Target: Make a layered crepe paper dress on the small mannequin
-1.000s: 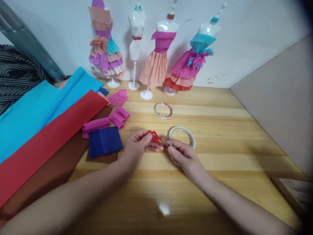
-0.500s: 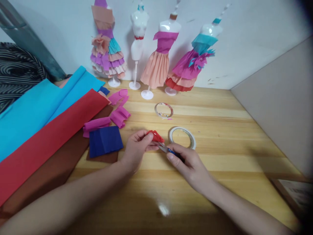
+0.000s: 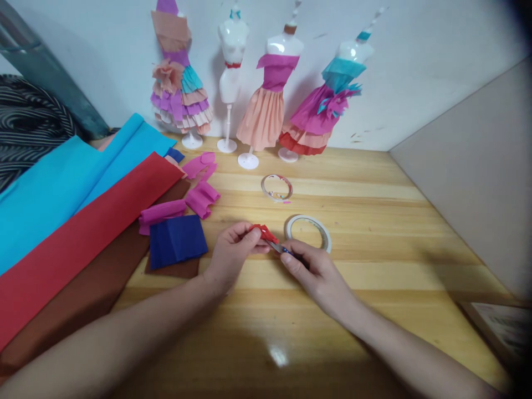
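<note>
Between the thumb and fingers of my left hand [image 3: 238,246] is a small crumpled piece of red crepe paper [image 3: 262,231]. My right hand [image 3: 312,270] grips a pair of small scissors [image 3: 275,246] with dark blue handles. The blades point left and meet the lower right edge of the red paper. Most of the handles are hidden by my right fingers. Just behind my right hand lies a white roll of tape [image 3: 328,235], partly covered by the fingers.
A thinner tape ring [image 3: 263,191] with tiny bits inside lies farther back. Mannequins in paper dresses [image 3: 261,119] and one bare mannequin [image 3: 231,86] line the wall. At left are blue, brown and red crepe sheets [image 3: 95,238], magenta pieces [image 3: 202,198] and folded navy paper [image 3: 178,242].
The scissor blades have closed together at the red paper's edge, and my right hand has shifted slightly left. My left hand keeps its hold. The whole view has moved a little.
</note>
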Available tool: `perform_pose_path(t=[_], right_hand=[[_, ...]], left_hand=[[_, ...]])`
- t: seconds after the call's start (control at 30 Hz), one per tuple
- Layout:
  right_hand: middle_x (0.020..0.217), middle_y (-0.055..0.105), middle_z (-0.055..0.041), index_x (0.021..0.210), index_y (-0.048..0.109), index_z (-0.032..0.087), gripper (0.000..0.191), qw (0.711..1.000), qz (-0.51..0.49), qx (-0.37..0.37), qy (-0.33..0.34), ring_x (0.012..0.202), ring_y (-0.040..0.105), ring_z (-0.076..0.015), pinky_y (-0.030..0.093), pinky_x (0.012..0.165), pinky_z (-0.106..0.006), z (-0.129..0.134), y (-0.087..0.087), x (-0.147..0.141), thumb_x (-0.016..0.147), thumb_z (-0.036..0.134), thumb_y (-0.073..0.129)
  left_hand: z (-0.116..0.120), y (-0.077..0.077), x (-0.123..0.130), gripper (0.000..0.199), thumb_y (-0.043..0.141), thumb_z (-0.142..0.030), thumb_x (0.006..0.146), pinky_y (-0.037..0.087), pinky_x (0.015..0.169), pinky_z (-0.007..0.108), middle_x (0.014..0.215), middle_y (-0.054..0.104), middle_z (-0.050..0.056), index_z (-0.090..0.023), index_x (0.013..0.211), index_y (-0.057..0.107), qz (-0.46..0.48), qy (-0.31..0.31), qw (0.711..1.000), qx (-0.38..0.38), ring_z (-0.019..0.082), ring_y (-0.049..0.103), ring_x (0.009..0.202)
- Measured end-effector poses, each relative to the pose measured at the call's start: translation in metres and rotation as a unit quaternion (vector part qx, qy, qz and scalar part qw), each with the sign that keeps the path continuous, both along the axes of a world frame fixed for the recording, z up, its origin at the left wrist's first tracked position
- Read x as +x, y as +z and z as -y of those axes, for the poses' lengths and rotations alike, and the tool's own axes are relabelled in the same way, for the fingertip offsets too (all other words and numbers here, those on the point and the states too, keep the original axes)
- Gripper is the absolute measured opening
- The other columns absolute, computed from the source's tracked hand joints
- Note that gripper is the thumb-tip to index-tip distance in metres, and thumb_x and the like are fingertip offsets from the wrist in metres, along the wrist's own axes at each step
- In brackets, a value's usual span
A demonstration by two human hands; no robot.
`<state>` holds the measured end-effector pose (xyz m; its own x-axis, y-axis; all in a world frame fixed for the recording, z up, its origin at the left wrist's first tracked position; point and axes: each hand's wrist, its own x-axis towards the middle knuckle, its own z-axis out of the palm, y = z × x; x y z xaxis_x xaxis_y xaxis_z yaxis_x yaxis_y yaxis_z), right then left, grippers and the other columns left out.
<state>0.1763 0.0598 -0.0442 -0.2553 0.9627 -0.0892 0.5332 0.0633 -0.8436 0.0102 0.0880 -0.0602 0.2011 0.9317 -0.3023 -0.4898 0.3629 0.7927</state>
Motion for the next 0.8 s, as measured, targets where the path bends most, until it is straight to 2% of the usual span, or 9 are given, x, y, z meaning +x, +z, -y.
perform_pose_path(t=[0.43, 0.63, 0.8], right_hand=[[0.070, 0.056, -0.0013, 0.082, 0.060, 0.017, 0.032, 0.999, -0.017, 0.039, 0.001, 0.065, 0.050, -0.0152, 0.038, 0.060, -0.027, 0.0009, -0.0042, -0.0022, 0.092, 0.044, 0.045], [0.066, 0.051, 0.0001, 0.077, 0.055, 0.018, 0.032, 0.998, -0.011, 0.056, 0.000, 0.061, 0.046, -0.0140, 0.036, 0.056, -0.027, 0.0012, -0.0042, -0.0045, 0.093, 0.043, 0.044], [0.070, 0.055, -0.0019, 0.081, 0.056, 0.018, 0.032, 0.998, 0.003, 0.064, -0.010, 0.064, 0.049, -0.0156, 0.037, 0.058, -0.028, 0.0020, -0.0088, -0.0060, 0.093, 0.045, 0.042]], left_hand=[[0.0009, 0.0030, 0.0010, 0.029, 0.078, -0.038, 0.065, 0.054, 0.063, 0.024, 0.067, 0.070, 0.004, -0.012, 0.069, 0.067, 0.003, -0.047, 0.999, -0.013, 0.012, 0.065, 0.062], [0.0018, 0.0033, 0.0017, 0.031, 0.080, -0.040, 0.063, 0.054, 0.063, 0.024, 0.068, 0.070, 0.004, -0.013, 0.068, 0.067, 0.020, -0.043, 0.999, -0.024, 0.012, 0.065, 0.062], [0.0024, 0.0032, 0.0025, 0.030, 0.080, -0.040, 0.064, 0.054, 0.064, 0.025, 0.070, 0.071, 0.004, -0.013, 0.070, 0.067, 0.028, -0.030, 0.999, -0.027, 0.013, 0.065, 0.063]])
